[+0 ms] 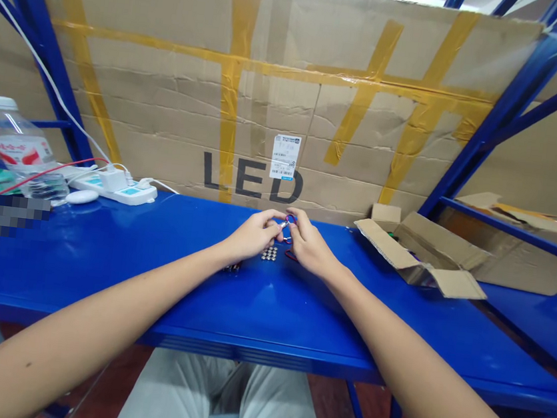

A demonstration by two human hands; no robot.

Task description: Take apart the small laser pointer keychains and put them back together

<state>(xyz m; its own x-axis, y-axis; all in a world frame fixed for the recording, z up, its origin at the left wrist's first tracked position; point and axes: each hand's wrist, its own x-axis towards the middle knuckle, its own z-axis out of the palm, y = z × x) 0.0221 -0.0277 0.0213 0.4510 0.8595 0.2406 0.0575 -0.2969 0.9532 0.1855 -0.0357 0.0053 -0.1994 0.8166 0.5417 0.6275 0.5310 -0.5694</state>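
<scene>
Left hand (254, 233), right hand (307, 244): fingertips pinch small metal part (284, 224) just above bench (150, 275) middle. Long axis roughly left-right; pointing end too small to tell. Red wire (288, 255) trails from part. Loose metal pieces (269, 253) on bench, directly beneath.

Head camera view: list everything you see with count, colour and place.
bench top: one, blue, centre
cardboard sheet: one, brown with yellow tape, lettered LED, behind the bench
open box: one, brown, right on the bench
water bottle: one, clear, far left
power strip: one, white, left rear
round parts: a small cluster, silvery, below the hands
small part: one, silvery with red wire, pinched by both hands
left hand: one, bare, bench centre
right hand: one, bare, bench centre
</scene>
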